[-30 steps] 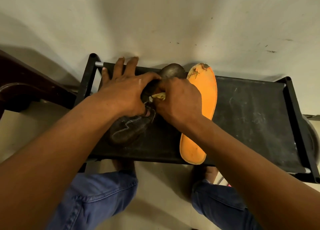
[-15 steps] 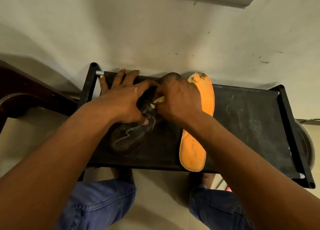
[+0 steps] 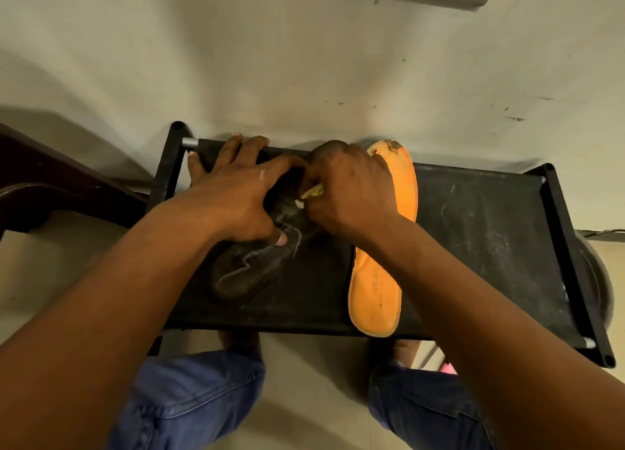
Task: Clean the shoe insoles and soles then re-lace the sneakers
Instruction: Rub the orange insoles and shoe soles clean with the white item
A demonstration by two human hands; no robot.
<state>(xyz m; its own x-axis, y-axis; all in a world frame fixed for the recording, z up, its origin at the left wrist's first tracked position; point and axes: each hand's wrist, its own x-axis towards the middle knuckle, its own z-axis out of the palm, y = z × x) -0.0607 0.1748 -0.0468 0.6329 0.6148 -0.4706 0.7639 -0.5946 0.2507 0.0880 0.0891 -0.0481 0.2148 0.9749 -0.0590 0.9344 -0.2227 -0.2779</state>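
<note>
Here, both hands (image 3: 236, 199) on dark sneaker (image 3: 257, 263).

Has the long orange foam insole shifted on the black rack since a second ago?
No. The long orange foam insole lies unchanged across the black rack; only the camera moved.
</note>
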